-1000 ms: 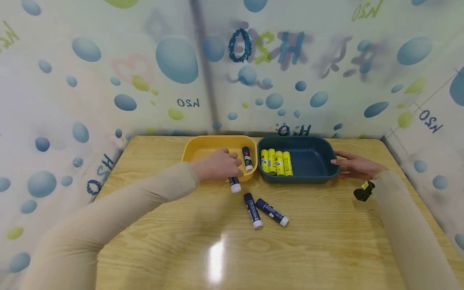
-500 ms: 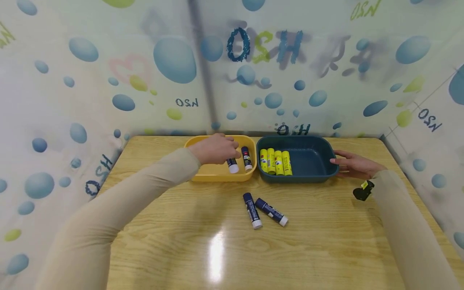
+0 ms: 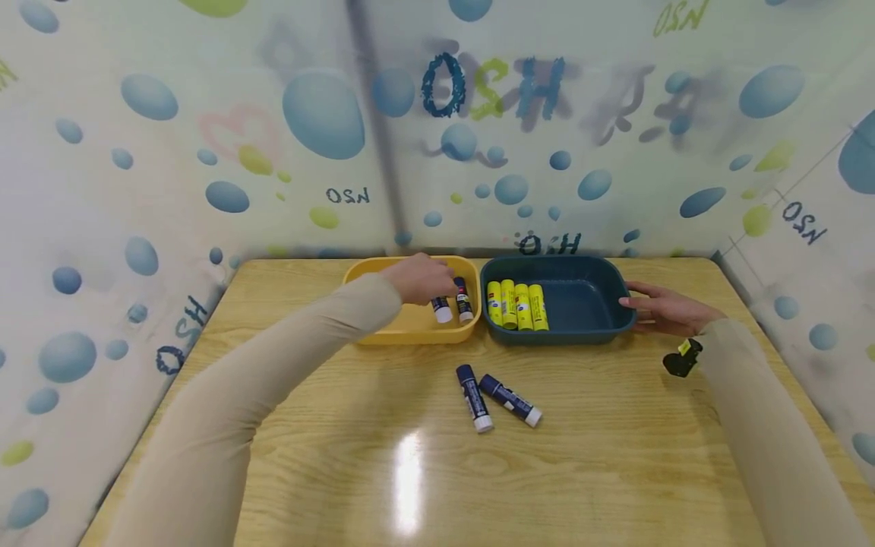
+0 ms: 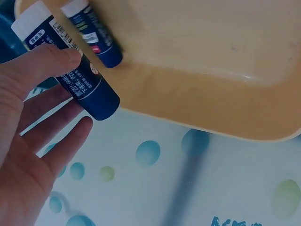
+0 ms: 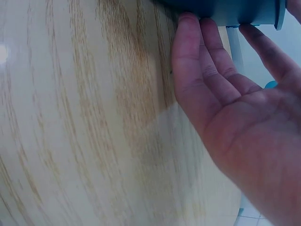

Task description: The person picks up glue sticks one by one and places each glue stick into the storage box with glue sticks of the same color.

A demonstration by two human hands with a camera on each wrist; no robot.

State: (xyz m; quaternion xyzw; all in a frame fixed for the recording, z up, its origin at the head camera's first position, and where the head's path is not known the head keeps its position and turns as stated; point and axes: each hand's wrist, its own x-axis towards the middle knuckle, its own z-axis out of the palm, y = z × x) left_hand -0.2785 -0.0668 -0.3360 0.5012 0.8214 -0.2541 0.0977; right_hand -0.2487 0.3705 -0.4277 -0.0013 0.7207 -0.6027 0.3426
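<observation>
My left hand (image 3: 422, 279) is over the yellow bin (image 3: 383, 336). Between thumb and fingers it holds a dark blue glue stick with a white end (image 4: 84, 77), tilted above the bin floor. A second dark blue glue stick (image 4: 96, 35) lies in the bin beside it. My right hand (image 3: 666, 310) is at the right end of the dark blue bin (image 3: 581, 338); its thumb overlaps the rim and its fingertips (image 5: 188, 23) rest against the outer wall. Several yellow glue sticks (image 3: 517, 306) lie side by side in that bin's left part.
Two dark blue glue sticks, one nearly upright in view (image 3: 474, 397) and one slanted (image 3: 510, 399), lie on the wooden table (image 3: 328, 456) in front of the bins. Both bins stand side by side near the patterned wall (image 3: 437, 175). A black-and-yellow device (image 3: 682, 358) hangs at my right wrist.
My left hand has carried its glue stick from the yellow bin's front edge up over the bin, then slightly right toward the glue stick inside. The right hand stays at the dark blue bin.
</observation>
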